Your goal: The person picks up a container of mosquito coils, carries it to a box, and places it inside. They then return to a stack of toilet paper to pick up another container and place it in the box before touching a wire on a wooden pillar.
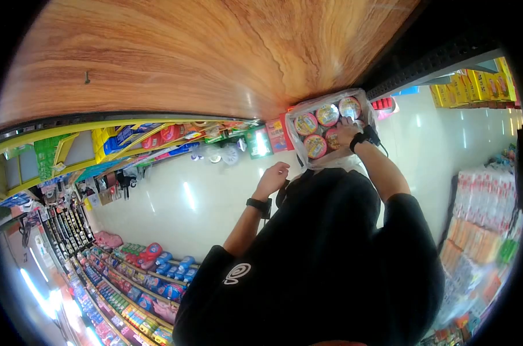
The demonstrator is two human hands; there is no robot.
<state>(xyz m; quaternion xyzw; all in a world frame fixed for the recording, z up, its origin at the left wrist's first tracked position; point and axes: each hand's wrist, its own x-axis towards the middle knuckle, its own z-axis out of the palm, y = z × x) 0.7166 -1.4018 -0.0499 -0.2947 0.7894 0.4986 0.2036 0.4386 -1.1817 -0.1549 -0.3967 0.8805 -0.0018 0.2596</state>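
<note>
Black sleeves are seen nearest; the right hand (348, 134) is pressed on the wrapped pack of bowls (326, 128), its grip not clearly told. The left hand (273, 177) is loosely curled and empty, so the pack could slip off the shelf (157, 63) if supported by one hand.

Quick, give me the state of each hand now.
Left hand: loosely curled, holding nothing visible.
Right hand: resting on the plastic-wrapped pack of cups; grip cannot be told.
</note>
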